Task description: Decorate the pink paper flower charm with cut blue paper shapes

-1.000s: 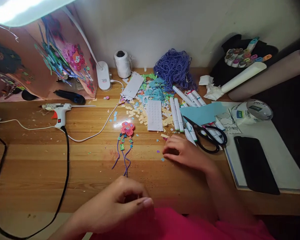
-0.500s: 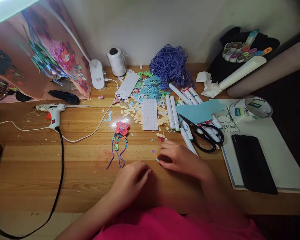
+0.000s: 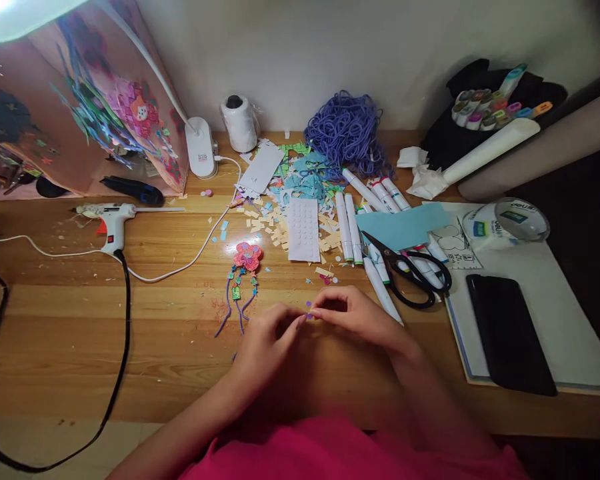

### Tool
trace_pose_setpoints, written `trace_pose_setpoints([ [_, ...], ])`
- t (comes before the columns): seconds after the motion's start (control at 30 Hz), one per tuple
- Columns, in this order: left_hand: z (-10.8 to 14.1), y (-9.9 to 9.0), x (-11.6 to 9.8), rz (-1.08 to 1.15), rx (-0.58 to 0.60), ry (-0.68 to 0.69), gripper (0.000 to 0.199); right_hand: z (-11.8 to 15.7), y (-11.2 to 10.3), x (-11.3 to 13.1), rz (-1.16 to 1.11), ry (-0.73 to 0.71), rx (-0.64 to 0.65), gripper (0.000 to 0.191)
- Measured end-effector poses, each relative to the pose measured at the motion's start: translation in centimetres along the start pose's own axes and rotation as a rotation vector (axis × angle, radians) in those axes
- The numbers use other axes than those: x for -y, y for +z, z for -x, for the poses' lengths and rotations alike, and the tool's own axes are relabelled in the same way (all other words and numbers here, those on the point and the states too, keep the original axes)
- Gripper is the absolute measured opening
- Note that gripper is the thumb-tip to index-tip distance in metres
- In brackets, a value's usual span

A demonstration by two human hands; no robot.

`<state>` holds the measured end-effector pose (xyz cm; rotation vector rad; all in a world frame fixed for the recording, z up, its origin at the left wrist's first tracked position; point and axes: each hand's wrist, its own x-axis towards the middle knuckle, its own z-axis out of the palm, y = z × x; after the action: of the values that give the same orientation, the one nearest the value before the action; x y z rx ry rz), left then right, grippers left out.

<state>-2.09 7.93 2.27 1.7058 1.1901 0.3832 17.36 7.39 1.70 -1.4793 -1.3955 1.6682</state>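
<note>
My left hand [image 3: 273,330] and my right hand [image 3: 355,315] meet at the fingertips just above the table. Each has thumb and forefinger closed in a pinch on a tiny purple paper piece [image 3: 309,316]; its exact shape is too small to make out. Another purple bit [image 3: 309,303] lies right behind it. To the left of my hands is a red paper flower [image 3: 248,256] with purple cord strands [image 3: 229,300] hanging from it, trimmed with small blue stars and a green tag [image 3: 236,293]. My left hand partly covers the cord ends.
Behind my hands lie a white sheet of raised dots [image 3: 303,230], paper scraps [image 3: 265,230], a purple cord heap [image 3: 345,130] and white markers [image 3: 344,227]. Black scissors [image 3: 413,277] rest at right, near a dark phone-like slab [image 3: 510,333]. A glue gun [image 3: 114,223] lies left.
My hands have come together from apart. The left moved slightly right and up to the right hand's fingertips, where a purple piece now shows; a blue bit showed at the right fingertips before.
</note>
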Motion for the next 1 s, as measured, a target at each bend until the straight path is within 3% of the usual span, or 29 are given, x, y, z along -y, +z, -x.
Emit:
trace_pose_setpoints([
  [0.27,1.2,-1.8,0.6,0.003,-0.097,-0.035,0.023,-0.4,2.4,0.4,0.004,-0.013,-0.007,0.019],
  [0.5,2.1,-8.5,4.0,-0.147,-0.262,-0.220,0.029,-0.6,4.0,0.3,-0.009,-0.104,-0.078,0.020],
  [0.73,3.2,-13.5,7.0,-0.399,-0.338,-0.378,0.028,-0.5,6.0,0.6,-0.094,-0.157,-0.139,0.020],
  [0.87,3.9,-16.9,7.8,-0.607,-0.517,-0.483,0.026,-0.5,6.5,0.9,-0.065,-0.164,-0.162,0.021],
  [1.0,2.3,-19.5,8.6,-0.804,-0.750,-0.503,0.039,-0.8,7.0,1.1,-0.034,-0.171,-0.179,0.022],
])
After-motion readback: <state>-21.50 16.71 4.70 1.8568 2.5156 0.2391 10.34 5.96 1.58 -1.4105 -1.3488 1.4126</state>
